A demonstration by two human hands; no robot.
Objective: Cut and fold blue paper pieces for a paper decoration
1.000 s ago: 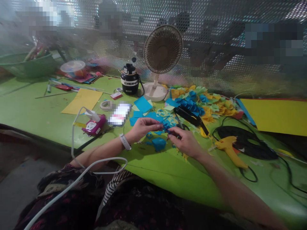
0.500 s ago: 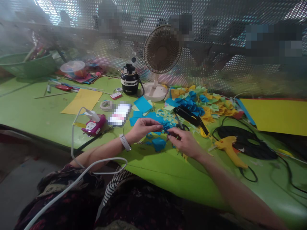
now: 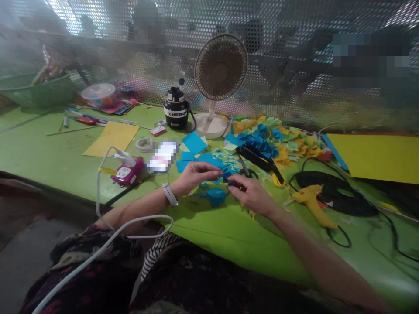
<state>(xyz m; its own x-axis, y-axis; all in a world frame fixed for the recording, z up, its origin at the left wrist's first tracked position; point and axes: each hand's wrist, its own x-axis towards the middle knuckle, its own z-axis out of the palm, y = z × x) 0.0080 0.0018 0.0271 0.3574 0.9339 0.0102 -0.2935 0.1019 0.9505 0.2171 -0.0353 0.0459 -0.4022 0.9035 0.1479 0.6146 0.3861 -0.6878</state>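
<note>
Left hand (image 3: 196, 174) and right hand (image 3: 250, 195) barely shifted since a moment ago. Fingers of both pinched together, seemingly on a small blue paper scrap (image 3: 226, 176), above the green desk (image 3: 65, 152).

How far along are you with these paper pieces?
Done: a heap of cut blue, yellow and green paper. In hand: a small blue paper scrap between left hand and right hand. Left: blue paper squares and a yellow sheet look uncut.
</note>
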